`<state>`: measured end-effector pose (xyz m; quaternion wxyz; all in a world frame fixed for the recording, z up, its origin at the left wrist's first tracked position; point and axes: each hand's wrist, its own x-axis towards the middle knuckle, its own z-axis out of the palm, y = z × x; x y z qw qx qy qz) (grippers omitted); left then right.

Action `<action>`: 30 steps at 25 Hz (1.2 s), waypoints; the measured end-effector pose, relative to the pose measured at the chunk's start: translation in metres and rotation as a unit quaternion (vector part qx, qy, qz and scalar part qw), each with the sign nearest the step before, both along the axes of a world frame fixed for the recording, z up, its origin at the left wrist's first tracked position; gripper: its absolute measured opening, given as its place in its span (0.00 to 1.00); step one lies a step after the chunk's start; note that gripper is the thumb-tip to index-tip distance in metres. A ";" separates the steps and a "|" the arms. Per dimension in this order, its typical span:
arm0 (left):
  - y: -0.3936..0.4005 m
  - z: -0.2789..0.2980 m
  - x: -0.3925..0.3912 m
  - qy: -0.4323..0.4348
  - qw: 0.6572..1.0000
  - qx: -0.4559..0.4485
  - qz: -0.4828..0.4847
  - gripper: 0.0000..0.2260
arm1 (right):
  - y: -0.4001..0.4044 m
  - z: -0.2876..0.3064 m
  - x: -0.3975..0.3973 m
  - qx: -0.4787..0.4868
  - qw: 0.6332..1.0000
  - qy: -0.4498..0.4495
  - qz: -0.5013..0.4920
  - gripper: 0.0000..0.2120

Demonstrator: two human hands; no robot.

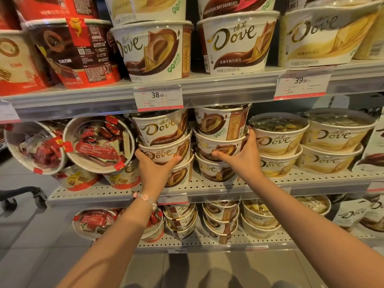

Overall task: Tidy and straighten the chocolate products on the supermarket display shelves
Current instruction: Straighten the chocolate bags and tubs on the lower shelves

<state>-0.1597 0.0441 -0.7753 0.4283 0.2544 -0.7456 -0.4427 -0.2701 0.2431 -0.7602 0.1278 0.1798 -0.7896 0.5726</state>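
Right now both hands are working on the middle shelf (311, 179), at the centre of the frame. The left hand (154, 170) is gripping the middle tub (166, 151) of the left brown stack, thumb stretching across its front. The right hand (242, 159) is cupping the middle tub (218, 147) of the neighbouring stack, thumb on the front and fingers curling round its right side.

Each of these two stacks is standing three tubs high, and the top ones are leaning under the price tag (159, 98), so I judge that a sideways push on a middle tub could be tipping the top tub forward off the shelf. The right stack is also sitting just beside the yellow tubs (278, 136), so a shove could be knocking those askew.

Counting this shelf: six brown tubs in two stacks, four yellow tubs in two stacks of two at the right, and two red tubs (97, 142) tipping on their sides at the left, resting on two more upright ones beneath. Two price tags are showing on the upper shelf edge.
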 end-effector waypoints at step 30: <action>0.019 -0.010 -0.008 0.002 0.997 -0.014 0.076 0.53 | -0.009 -0.024 0.003 0.014 0.998 0.020 -0.062 0.47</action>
